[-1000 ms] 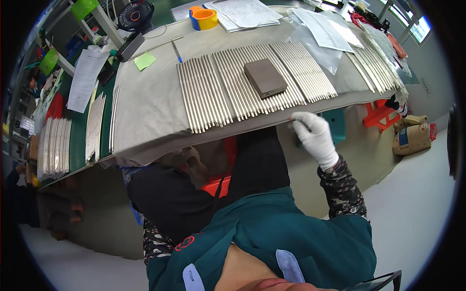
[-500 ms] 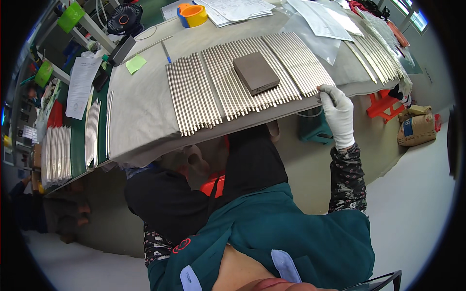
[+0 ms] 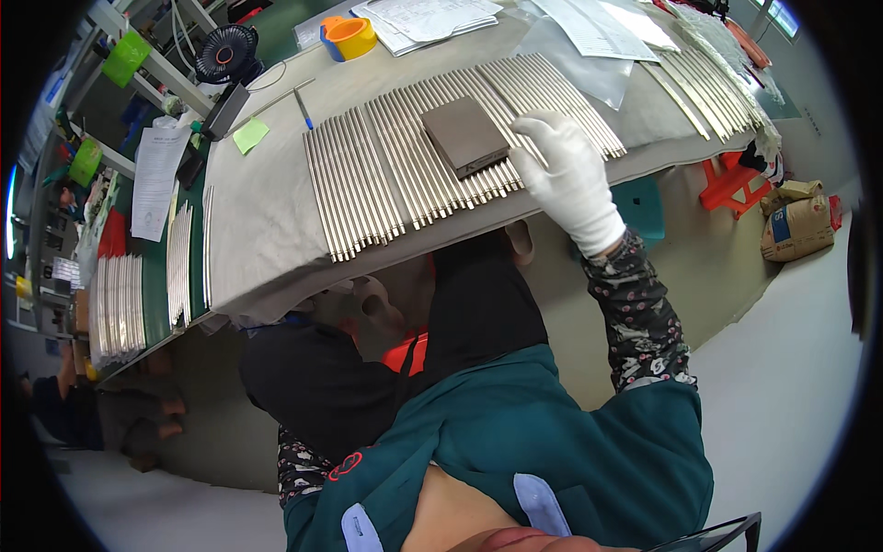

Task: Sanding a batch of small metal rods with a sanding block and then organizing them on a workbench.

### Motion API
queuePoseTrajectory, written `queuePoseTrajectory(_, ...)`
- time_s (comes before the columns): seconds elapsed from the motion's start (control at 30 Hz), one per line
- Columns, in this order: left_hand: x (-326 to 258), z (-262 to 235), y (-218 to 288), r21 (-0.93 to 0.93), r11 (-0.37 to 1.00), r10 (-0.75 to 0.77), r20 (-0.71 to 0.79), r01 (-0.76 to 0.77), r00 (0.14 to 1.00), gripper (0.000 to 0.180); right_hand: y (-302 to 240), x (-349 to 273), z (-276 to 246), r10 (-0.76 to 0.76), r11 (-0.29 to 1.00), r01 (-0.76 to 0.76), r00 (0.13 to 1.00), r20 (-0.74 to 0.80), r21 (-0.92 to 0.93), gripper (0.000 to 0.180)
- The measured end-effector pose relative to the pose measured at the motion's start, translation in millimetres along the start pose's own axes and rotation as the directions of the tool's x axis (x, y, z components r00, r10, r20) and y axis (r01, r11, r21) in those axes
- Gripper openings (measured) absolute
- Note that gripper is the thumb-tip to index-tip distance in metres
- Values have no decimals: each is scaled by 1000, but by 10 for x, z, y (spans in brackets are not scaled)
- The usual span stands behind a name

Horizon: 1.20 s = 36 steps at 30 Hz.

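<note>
My right hand (image 3: 568, 177), in a white glove, reaches over the table's front edge from the right. Its thumb and fingers are curved but apart, with nothing seen between them, beside the right end of a dark grey-brown rectangular block (image 3: 465, 134). Whether a fingertip touches the block I cannot tell. Under the block lies a long row of slim silver metal rods (image 3: 354, 184), side by side, their near ends close to the table edge. The glove hides some of the rods. My left hand is out of sight; only a flowered sleeve (image 3: 302, 460) shows.
A grey cloth covers the table (image 3: 262, 207). Yellow tape (image 3: 352, 39), papers (image 3: 428, 20), a pen (image 3: 303, 109), a green note (image 3: 250, 134) and a small fan (image 3: 226, 55) sit along the back. More rods (image 3: 704, 92) lie at right. A teal stool (image 3: 641, 207) stands below.
My right hand has moved left from the row's right end to the block, and its fingers have spread from a pinch near a rod end. The view has shifted slightly.
</note>
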State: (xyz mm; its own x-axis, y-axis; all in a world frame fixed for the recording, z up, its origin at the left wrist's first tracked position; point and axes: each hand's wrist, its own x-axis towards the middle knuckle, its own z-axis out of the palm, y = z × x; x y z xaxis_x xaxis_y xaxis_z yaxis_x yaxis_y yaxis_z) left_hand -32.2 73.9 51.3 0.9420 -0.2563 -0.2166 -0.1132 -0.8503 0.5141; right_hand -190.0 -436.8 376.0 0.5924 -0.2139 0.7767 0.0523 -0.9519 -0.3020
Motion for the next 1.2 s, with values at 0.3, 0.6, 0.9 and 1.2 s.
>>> queuePoseTrajectory(0.3, 117, -241, 124, -204, 979, -27, -68, 12, 997, 32, -473, 397, 579, 408, 866, -216, 826, 389, -451, 79)
queuePoseTrajectory(0.6, -134, -590, 20, -406, 910, -139, -103, 86, 985, 33, -228, 206, 336, 188, 949, -145, 973, 135, -281, 53)
queuePoseTrajectory(0.9, -395, -1985, 1486, 235, 876, 479, -515, -420, 711, 17, 627, -568, -785, 371, 760, -351, 925, -79, -547, 57)
queuePoseTrajectory(1.2, 52, -1914, 4899, 313, 41, 999, 8, -949, 45, 36, 474, -593, -856, 383, 823, -323, 923, 37, -467, 61)
